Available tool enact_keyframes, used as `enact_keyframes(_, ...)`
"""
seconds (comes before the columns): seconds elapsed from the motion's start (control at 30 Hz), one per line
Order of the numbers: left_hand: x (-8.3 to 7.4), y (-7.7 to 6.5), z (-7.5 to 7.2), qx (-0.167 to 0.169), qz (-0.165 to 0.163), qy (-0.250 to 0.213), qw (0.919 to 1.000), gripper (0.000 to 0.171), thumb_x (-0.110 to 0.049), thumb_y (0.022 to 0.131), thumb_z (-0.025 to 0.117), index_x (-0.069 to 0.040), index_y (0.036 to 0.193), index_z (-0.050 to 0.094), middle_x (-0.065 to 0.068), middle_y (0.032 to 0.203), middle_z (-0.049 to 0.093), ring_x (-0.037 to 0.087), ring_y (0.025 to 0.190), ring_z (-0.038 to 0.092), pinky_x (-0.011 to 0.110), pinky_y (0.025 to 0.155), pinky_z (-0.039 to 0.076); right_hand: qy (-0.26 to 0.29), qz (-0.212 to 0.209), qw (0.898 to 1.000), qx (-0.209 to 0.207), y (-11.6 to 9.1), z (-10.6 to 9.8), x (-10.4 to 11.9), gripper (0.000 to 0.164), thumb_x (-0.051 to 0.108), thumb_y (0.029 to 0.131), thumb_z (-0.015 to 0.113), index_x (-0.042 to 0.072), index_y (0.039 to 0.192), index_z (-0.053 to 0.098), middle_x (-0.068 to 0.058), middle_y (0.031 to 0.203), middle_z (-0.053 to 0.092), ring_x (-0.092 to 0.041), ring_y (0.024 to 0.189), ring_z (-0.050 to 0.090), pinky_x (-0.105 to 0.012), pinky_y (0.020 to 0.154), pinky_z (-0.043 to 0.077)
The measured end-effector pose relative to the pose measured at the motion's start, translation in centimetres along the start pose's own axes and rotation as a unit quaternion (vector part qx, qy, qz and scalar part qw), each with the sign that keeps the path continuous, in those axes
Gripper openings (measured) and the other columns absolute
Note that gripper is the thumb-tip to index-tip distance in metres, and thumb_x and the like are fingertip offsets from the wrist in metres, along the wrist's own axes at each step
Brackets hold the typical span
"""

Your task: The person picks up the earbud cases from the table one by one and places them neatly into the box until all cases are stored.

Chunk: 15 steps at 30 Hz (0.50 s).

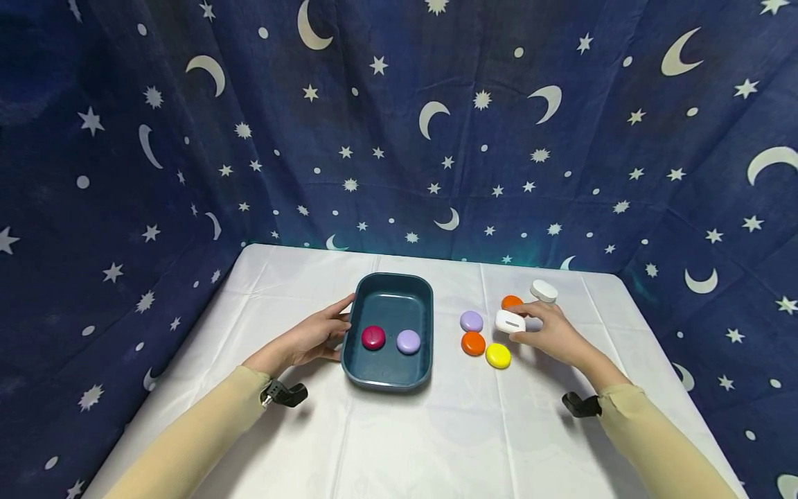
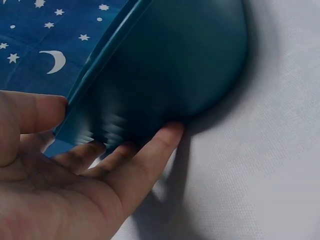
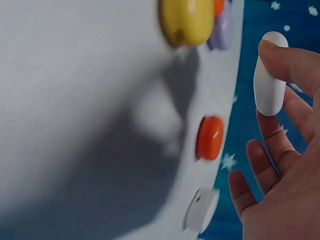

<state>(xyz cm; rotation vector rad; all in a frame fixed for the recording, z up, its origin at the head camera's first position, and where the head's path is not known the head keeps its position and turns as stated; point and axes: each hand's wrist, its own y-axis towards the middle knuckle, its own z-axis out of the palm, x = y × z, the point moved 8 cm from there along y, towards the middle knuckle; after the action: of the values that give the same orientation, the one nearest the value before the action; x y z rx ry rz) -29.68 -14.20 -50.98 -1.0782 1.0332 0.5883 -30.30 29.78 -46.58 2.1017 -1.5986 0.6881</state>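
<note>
Beside the left wall of a dark teal rectangular tray (image 1: 389, 382), my left hand (image 1: 314, 335) rests its fingers against the outside. In the left wrist view one fingertip (image 2: 52, 111) meets the rim, and others lie along the wall lower down. Inside the tray are a glossy crimson disc (image 1: 373, 337) and a lilac disc (image 1: 408, 342). My right hand (image 1: 551, 334) pinches a white oval piece (image 3: 270, 82) by its ends, between thumb and finger, above the table; a grey slot shows on it in the head view. Its other fingers are spread.
Left of the right hand lie a lilac disc (image 1: 471, 321), an orange disc (image 1: 473, 344) and a yellow disc (image 1: 498, 355). Behind it are another orange disc (image 1: 512, 302) and a second white oval piece (image 1: 544, 290). A star-patterned curtain (image 1: 399, 125) surrounds the white-covered table (image 1: 436, 443).
</note>
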Motion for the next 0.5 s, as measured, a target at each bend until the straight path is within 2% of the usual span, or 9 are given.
enact_keyframes(0.17, -0.1, -0.1, 0.0, 0.005, 0.004, 0.004, 1.0000, 0.070, -0.009, 0.105, 0.047, -0.036, 0.164, 0.022, 0.020, 0.166, 0.019, 0.040, 0.133, 0.046, 0.050, 0.081, 0.057, 0.027, -0.015, 0.999, 0.011, 1.8, 0.8, 2.8, 0.052, 0.029, 0.084, 0.086, 0.019, 0.132, 0.069, -0.009, 0.127, 0.062, -0.037, 0.122, 0.045, -0.060, 0.100, 0.033)
enact_keyframes(0.33, -0.2, -0.2, 0.0, 0.007, 0.005, 0.004, 1.0000, 0.071, -0.009, 0.104, 0.047, -0.035, 0.164, 0.021, 0.021, 0.166, 0.018, 0.040, 0.133, 0.044, 0.050, 0.080, 0.057, 0.043, -0.017, 0.998, 0.037, 3.5, 2.0, 6.0, 0.051, 0.031, 0.085, 0.084, 0.027, 0.133, 0.068, -0.001, 0.125, 0.060, -0.030, 0.124, 0.040, -0.056, 0.101, 0.037)
enact_keyframes(0.5, -0.3, -0.3, 0.2, 0.006, 0.006, 0.003, 1.0000, 0.071, -0.009, 0.104, 0.047, -0.036, 0.164, 0.021, 0.021, 0.166, 0.019, 0.040, 0.134, 0.044, 0.051, 0.081, 0.057, 0.045, -0.041, 0.997, 0.050, 5.2, 3.4, 9.1, 0.049, 0.032, 0.083, 0.085, 0.032, 0.130, 0.069, 0.004, 0.121, 0.061, -0.025, 0.121, 0.040, -0.051, 0.099, 0.038)
